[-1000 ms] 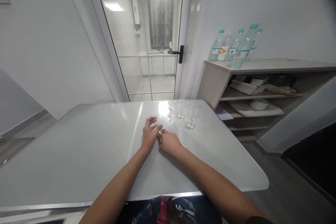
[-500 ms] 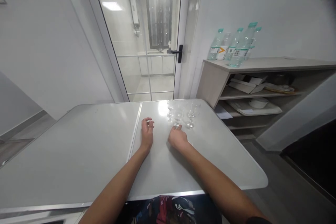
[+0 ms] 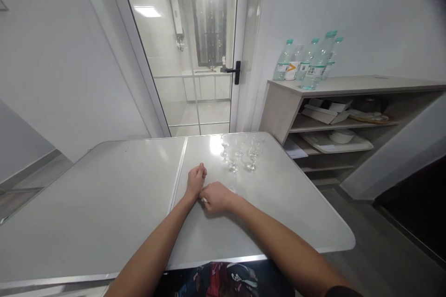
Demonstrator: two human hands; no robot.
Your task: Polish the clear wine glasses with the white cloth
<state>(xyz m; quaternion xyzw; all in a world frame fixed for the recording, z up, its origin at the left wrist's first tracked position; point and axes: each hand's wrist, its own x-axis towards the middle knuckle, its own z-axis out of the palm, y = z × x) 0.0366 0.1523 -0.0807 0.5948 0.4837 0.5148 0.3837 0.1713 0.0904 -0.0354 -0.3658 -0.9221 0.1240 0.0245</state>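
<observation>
My right hand [image 3: 216,197] is closed low over the table, its fingertips close beside my left wrist. A small whitish bit [image 3: 204,200] shows at its fingers, too little to name. Just left of it, my left hand [image 3: 196,180] rests on its side near the table seam, fingers curled together with nothing seen in them. Beyond my hands stand several clear stemmed glasses, among them a front glass [image 3: 233,165] and a glass to its right [image 3: 251,163]. A pale, unclear object [image 3: 232,190] peeks out behind my right hand.
The light table [image 3: 121,213] has a metal seam. Right of it stands a shelf unit [image 3: 348,84] with several plastic bottles [image 3: 315,72] on top, and papers and a tray [image 3: 358,145] inside. A glass door [image 3: 212,97] is behind the table.
My right hand has left the front glass and come left and nearer to me, up to my left wrist. My left hand's fingers have curled in, and it has come slightly nearer.
</observation>
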